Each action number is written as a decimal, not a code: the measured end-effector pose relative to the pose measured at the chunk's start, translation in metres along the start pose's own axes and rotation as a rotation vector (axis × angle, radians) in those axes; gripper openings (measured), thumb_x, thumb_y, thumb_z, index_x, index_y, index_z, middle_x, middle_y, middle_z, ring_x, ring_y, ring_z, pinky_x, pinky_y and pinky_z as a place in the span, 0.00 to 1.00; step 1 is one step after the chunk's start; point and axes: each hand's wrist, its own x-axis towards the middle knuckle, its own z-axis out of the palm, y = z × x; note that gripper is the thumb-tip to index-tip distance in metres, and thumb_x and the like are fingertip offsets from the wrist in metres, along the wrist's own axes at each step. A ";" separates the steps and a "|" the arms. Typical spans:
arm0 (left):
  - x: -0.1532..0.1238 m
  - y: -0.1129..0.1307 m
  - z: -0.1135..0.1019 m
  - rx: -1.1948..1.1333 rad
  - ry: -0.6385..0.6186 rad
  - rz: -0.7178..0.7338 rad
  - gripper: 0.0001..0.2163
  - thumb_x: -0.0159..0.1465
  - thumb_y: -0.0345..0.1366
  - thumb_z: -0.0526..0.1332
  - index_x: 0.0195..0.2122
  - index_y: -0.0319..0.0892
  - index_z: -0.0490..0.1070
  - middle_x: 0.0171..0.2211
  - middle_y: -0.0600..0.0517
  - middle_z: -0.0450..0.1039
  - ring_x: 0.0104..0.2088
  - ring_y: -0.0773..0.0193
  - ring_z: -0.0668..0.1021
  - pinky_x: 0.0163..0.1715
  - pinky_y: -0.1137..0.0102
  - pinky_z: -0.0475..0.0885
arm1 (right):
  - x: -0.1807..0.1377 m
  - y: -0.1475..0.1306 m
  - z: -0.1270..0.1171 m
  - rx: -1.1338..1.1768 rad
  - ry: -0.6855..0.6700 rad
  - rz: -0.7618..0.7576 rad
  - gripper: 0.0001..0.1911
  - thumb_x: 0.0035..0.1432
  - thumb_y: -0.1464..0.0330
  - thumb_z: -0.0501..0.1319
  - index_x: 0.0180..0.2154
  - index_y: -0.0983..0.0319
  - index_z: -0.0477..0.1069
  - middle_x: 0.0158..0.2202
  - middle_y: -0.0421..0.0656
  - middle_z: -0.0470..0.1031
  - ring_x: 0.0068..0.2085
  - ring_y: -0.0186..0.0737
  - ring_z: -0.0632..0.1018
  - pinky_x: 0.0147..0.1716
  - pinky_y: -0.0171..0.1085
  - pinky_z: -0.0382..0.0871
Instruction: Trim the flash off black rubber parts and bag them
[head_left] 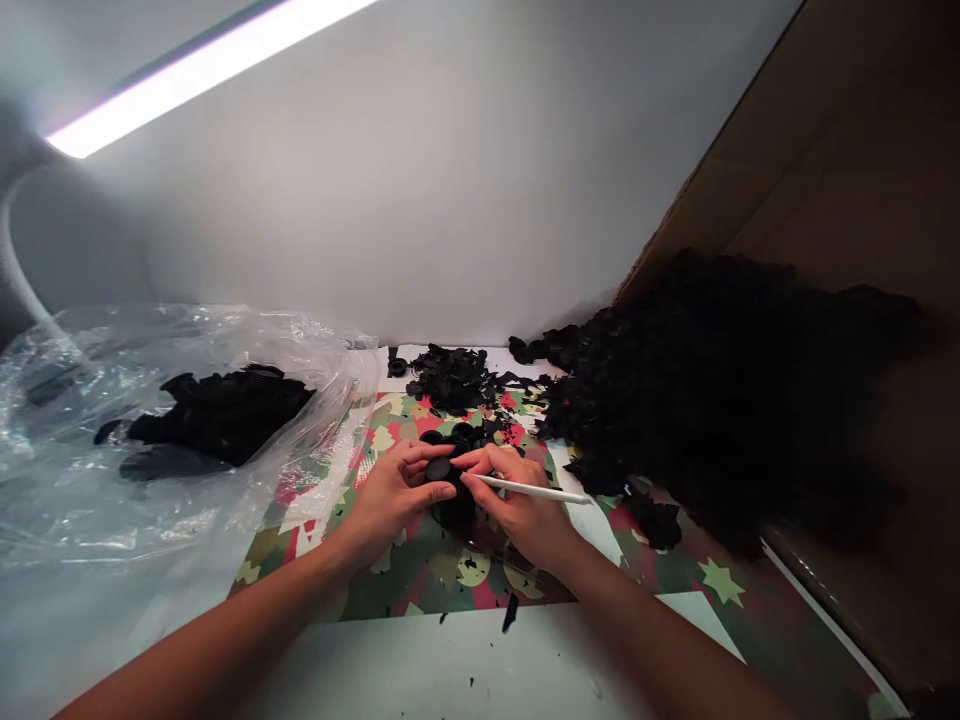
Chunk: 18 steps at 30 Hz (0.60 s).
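My left hand (396,494) pinches a small black round piece (438,468) between thumb and fingers. My right hand (517,505) holds a thin white stick-like tool (534,489), its tip at the same black piece. Both hands meet over a patterned red and green sheet (450,575) on the table. More black pieces (457,512) sit under and between the hands.
A large heap of black pieces (720,400) fills the right side against a brown cardboard wall (862,180). A smaller black pile (454,378) lies behind the hands. At left, a clear plastic bag (150,450) holds black pieces (225,410). A light bar (202,70) glows overhead.
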 end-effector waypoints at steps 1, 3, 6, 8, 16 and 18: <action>0.000 0.000 0.000 0.007 -0.005 0.008 0.20 0.51 0.39 0.75 0.45 0.42 0.80 0.40 0.49 0.77 0.38 0.59 0.81 0.32 0.70 0.76 | 0.000 0.000 -0.001 -0.005 0.010 -0.008 0.10 0.65 0.68 0.60 0.29 0.57 0.68 0.42 0.41 0.83 0.42 0.44 0.81 0.47 0.43 0.69; -0.001 0.000 0.001 0.014 -0.017 0.013 0.17 0.54 0.40 0.73 0.44 0.43 0.80 0.36 0.52 0.77 0.32 0.64 0.79 0.27 0.74 0.73 | 0.001 -0.001 -0.004 0.022 0.076 -0.023 0.10 0.63 0.70 0.60 0.27 0.58 0.67 0.46 0.42 0.81 0.45 0.44 0.81 0.48 0.43 0.70; -0.003 0.002 0.000 0.069 -0.044 -0.032 0.18 0.59 0.43 0.69 0.48 0.43 0.78 0.29 0.54 0.75 0.20 0.70 0.71 0.16 0.76 0.63 | 0.001 -0.003 -0.007 0.073 0.168 -0.049 0.09 0.66 0.72 0.53 0.34 0.58 0.70 0.51 0.45 0.77 0.46 0.42 0.80 0.44 0.41 0.72; -0.003 0.004 0.000 0.135 -0.049 -0.029 0.18 0.59 0.44 0.69 0.48 0.43 0.77 0.29 0.54 0.76 0.17 0.70 0.69 0.14 0.75 0.59 | 0.002 -0.003 -0.006 0.050 0.152 -0.082 0.13 0.68 0.73 0.50 0.41 0.57 0.72 0.47 0.45 0.77 0.42 0.41 0.79 0.41 0.40 0.72; -0.007 0.009 0.005 0.421 -0.008 0.111 0.11 0.57 0.35 0.69 0.42 0.47 0.80 0.34 0.55 0.80 0.33 0.61 0.77 0.35 0.69 0.70 | 0.007 0.006 0.008 -0.072 0.057 -0.062 0.06 0.61 0.75 0.64 0.33 0.59 0.72 0.34 0.41 0.74 0.34 0.39 0.75 0.34 0.36 0.67; -0.008 0.010 0.006 0.455 -0.005 0.162 0.08 0.59 0.35 0.67 0.41 0.45 0.79 0.36 0.53 0.80 0.36 0.59 0.77 0.38 0.67 0.69 | 0.007 0.009 0.009 -0.121 0.049 -0.045 0.10 0.60 0.78 0.63 0.30 0.59 0.69 0.31 0.39 0.73 0.32 0.38 0.74 0.32 0.35 0.65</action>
